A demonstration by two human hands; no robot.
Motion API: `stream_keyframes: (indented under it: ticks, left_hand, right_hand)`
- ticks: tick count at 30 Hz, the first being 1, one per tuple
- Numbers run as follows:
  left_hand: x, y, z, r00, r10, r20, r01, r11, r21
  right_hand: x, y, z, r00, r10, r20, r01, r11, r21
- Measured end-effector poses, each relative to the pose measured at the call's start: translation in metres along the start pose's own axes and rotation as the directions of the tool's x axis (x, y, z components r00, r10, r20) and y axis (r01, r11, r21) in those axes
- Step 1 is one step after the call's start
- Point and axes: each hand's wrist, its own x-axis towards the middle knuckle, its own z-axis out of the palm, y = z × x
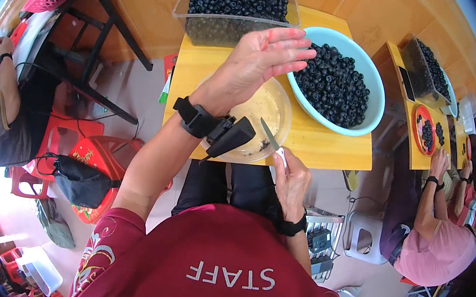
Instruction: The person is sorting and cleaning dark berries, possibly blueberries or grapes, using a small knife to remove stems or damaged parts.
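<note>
My left hand (271, 54) is stretched out over the rim of a light blue bowl (377, 104), fingers extended and nothing visible in them. Dark blueberries (342, 90) heap up inside that bowl. With my right hand (292, 182) I grip a small paring knife (269, 132) by its white handle, blade slanting up and to the left. Under the blade stands a translucent bowl (283, 115) with a few dark bits at its bottom. My left forearm and the black device strapped to its wrist hide part of it.
A clear plastic bin (208, 31) full of blueberries stands at the back of the yellow table (334, 146). Black metal legs (108, 35) and red stools (98, 160) are to the left. On the right, a person in pink (437, 253) works at another table with a red-rimmed plate (416, 133).
</note>
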Motion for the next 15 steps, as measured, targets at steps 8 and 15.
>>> stream_keyframes:
  ticks: [8,15]
  left_hand:
    - [-0.070,-0.059,-0.078,0.957,-0.236,-0.169,0.290,0.793,0.536]
    - [-0.100,-0.097,-0.083,0.990,-0.142,0.017,0.020,0.254,0.967]
  right_hand:
    - [0.003,0.007,0.004,1.000,-0.008,-0.015,0.009,1.000,0.007]
    - [0.003,0.002,0.002,1.000,-0.018,-0.024,0.018,1.000,0.008]
